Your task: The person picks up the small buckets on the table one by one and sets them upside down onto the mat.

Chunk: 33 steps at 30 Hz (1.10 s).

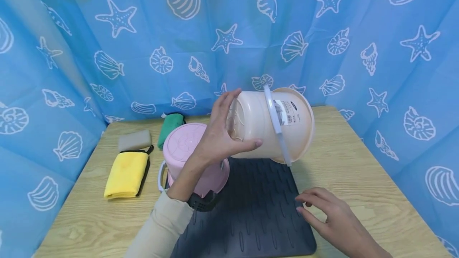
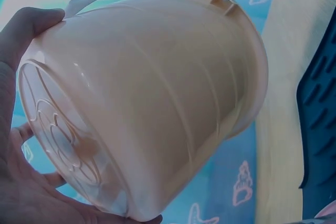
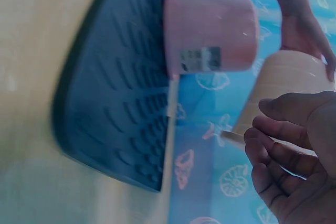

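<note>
My left hand [image 1: 222, 132] grips a cream bucket [image 1: 256, 126] round its base and holds it on its side in the air, rim to the right. In the left wrist view the bucket [image 2: 152, 93] shows its ringed bottom, with the thumb on one side and fingers on the other. A pale handle [image 1: 276, 118] crosses its body near a printed label. Below and right of the bucket, my right hand [image 1: 333, 214] hovers with loosely bent fingers and holds nothing. A pink bucket [image 1: 184, 146] stands upside down behind my left forearm, which partly hides it.
A dark ridged mat [image 1: 258, 206] lies on the wooden table [image 1: 358, 162]. At left are a folded yellow cloth [image 1: 123, 174], a grey-beige folded cloth [image 1: 134, 140] and a green cloth [image 1: 171, 128]. A blue curtain [image 1: 229, 7] with shells and starfish surrounds the table.
</note>
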Available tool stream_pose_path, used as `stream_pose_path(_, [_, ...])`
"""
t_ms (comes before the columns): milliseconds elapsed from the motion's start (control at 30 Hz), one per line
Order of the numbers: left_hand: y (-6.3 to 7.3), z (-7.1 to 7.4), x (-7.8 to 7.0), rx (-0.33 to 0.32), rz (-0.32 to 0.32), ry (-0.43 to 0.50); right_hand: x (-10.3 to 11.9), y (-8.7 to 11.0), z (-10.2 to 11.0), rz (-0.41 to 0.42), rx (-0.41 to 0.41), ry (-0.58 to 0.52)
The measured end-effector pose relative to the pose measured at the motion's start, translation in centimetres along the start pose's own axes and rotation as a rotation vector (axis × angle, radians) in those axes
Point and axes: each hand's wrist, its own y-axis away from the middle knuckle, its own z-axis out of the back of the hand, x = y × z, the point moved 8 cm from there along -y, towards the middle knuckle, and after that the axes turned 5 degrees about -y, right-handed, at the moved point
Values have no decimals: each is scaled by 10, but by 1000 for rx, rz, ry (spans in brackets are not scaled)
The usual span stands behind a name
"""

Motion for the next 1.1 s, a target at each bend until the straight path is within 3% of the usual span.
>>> stream_pose_path(333, [1, 3, 2, 22, -3, -66, -1, 15, -35, 95, 133, 23])
stream_pose_path(600, [1, 5, 1, 35, 6, -137, -17, 28, -62, -28, 395, -57])
stream_pose_path(833, [1, 5, 1, 55, 10, -212, -17, 32, -67, 139, 352, -71])
stream_pose_path(1100, [-2, 2, -1, 97, 2, -264, -18, 40, -75, 235, 343, -81])
